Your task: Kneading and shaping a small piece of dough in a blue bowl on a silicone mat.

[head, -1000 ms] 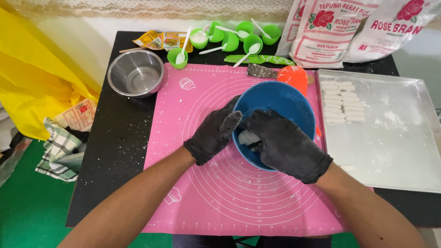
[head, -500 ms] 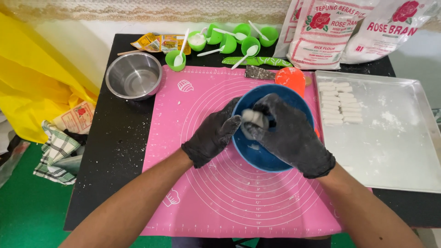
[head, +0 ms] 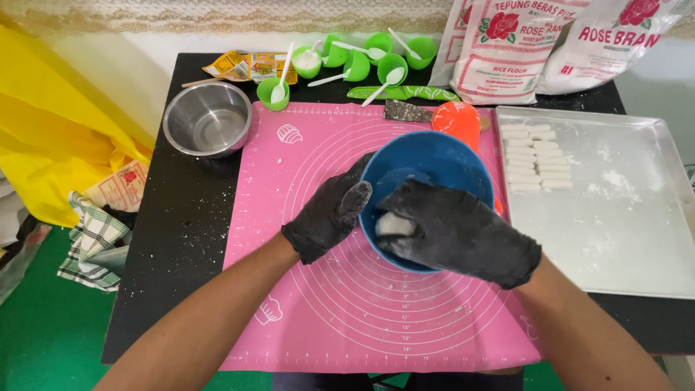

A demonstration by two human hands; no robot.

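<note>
A blue bowl [head: 434, 163] stands on the pink silicone mat [head: 304, 289]. My left hand [head: 329, 213], in a black glove dusted with flour, grips the bowl's left rim. My right hand [head: 463, 232], also black-gloved, reaches into the bowl and closes around a lump of white dough [head: 394, 224] at the bowl's near side. Most of the dough is hidden under my fingers.
A metal tray [head: 630, 217] at the right holds rows of white dough sticks [head: 536, 156]. At the back are a steel bowl [head: 208, 119], several green cups with white spoons [head: 347, 61], an orange scraper [head: 457, 119], a green-handled knife [head: 402, 94] and flour bags [head: 521, 43]. Yellow cloth [head: 65, 137] lies left.
My right hand lifted the dough up at the bowl's left rim, then dropped back down to the near side of the bowl. My left hand stayed on the rim.
</note>
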